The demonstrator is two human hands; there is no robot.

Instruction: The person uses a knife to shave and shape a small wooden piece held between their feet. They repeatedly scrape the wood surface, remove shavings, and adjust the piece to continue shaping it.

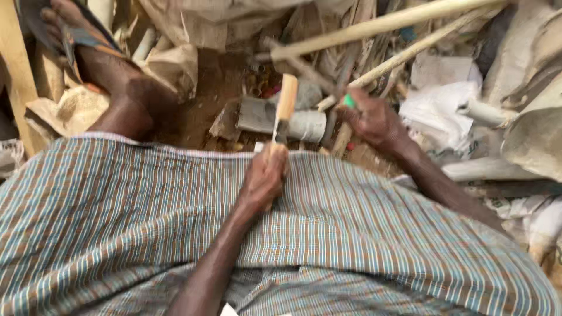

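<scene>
1 view, head-worn, facing steeply down from close above the wearer's lap. Frame spans the striped cloth [363, 222] below and the littered ground [205, 99] beyond, both hands within near range. No 2nd view; nothing shared.

The left hand [263, 175] is curled into a closed fist, knuckles up, its forearm running back down toward the camera over the striped lap [363, 234]. The right hand [374, 120] reaches out past the far edge of that lap, arm extended, fingers closed in a grip.
</scene>
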